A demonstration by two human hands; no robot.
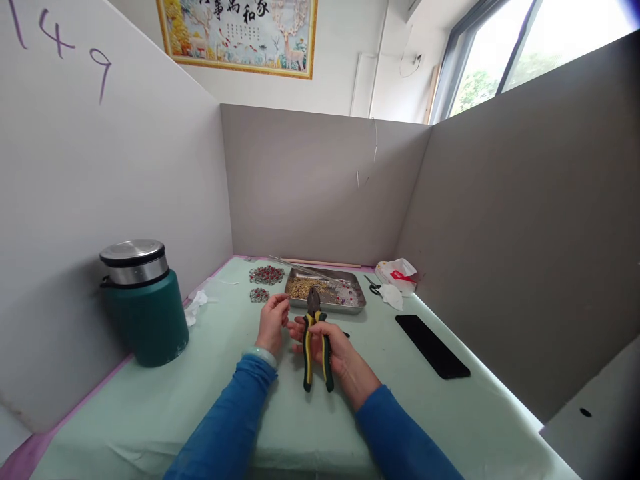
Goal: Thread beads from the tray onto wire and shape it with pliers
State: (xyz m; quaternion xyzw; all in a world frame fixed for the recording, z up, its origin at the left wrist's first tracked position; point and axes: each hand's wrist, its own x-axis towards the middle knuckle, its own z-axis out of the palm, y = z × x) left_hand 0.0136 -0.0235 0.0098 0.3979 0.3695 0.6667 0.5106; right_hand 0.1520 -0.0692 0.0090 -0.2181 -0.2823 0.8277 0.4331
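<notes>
My right hand [334,343] is wrapped around a pair of pliers [307,353] with yellow and dark green handles, jaws pointing away from me. Close beside it on the left, my left hand [273,323] has its fingers pinched together near the right fingertips; whatever is between them is too small to make out. Just beyond both hands lies a metal tray [361,308] holding gold-coloured bits [305,288] and small red and clear pieces. Left of the tray rest two piles of red-beaded wire pieces, a larger pile [267,275] and a smaller pile [259,295].
A green flask [150,320] stands at the left beside crumpled tissue [196,307]. On the right are a black phone-like slab [433,347], scissors [373,287] and a tissue pack [397,275]. A thin rod [320,263] lies behind the tray. Grey partitions [325,187] enclose the table.
</notes>
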